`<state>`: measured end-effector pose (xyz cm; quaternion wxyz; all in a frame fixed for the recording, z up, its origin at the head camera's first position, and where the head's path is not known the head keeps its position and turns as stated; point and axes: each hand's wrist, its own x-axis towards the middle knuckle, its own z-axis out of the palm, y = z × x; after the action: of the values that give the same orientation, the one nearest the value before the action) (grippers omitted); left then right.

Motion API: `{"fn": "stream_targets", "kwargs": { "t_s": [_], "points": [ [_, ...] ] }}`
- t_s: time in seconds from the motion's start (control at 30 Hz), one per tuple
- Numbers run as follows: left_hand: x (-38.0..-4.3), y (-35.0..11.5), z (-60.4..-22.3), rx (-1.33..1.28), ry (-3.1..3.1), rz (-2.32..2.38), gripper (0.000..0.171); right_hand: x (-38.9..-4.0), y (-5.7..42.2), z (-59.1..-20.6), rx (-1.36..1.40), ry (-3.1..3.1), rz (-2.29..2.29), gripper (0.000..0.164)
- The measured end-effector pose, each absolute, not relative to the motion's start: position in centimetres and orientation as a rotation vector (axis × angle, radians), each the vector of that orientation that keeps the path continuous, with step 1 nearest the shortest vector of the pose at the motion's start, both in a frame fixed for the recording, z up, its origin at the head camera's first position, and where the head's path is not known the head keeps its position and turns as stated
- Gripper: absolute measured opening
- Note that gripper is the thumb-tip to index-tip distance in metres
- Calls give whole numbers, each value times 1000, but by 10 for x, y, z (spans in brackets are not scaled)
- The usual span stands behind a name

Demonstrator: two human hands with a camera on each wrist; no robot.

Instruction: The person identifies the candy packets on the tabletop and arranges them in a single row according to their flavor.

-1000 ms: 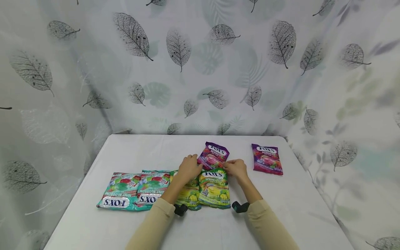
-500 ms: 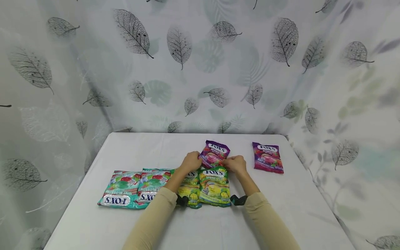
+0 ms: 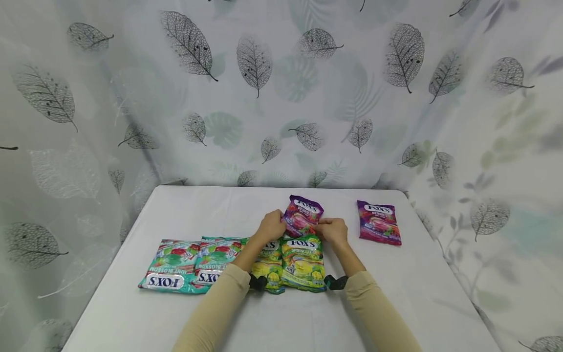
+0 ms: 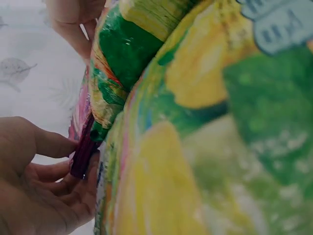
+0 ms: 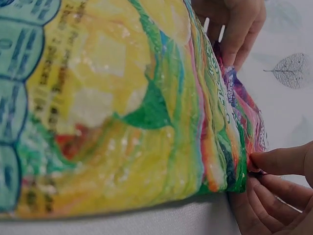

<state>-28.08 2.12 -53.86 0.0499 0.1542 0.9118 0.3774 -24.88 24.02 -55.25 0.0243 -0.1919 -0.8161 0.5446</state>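
Note:
A purple Fox's Berries candy bag (image 3: 303,215) lies behind the yellow-green Spring Tea bags, its lower edge meeting the top of the right Spring Tea bag (image 3: 303,264). My left hand (image 3: 271,226) holds its left side; in the left wrist view, the thumb and fingers of that left hand (image 4: 39,186) pinch the purple edge (image 4: 84,154). On the other side my right hand (image 3: 333,230) pinches the lower right corner, also seen in the right wrist view between the right hand's (image 5: 281,188) thumb and finger. My left forearm partly covers the left Spring Tea bag (image 3: 268,269).
Two teal Mint Blossom bags (image 3: 171,266) lie upside down at the left of the row, overlapping. Another purple Berries bag (image 3: 379,223) lies apart at the back right. The white table (image 3: 132,322) ends at a leaf-print curtain (image 3: 264,112).
My left hand has shifted slightly right and away, its fingers drawing in to the Berries bag's left edge. The bag has moved very little; the right hand stays at its corner.

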Motion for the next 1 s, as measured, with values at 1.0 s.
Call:
{"fn": "stream_targets", "kwargs": {
  "t_s": [1.0],
  "points": [
    [-283, 27, -514, 484, 2847, 1334, 23, -255, 239, -529, -479, -2196, 1938, 33]
  ]
}}
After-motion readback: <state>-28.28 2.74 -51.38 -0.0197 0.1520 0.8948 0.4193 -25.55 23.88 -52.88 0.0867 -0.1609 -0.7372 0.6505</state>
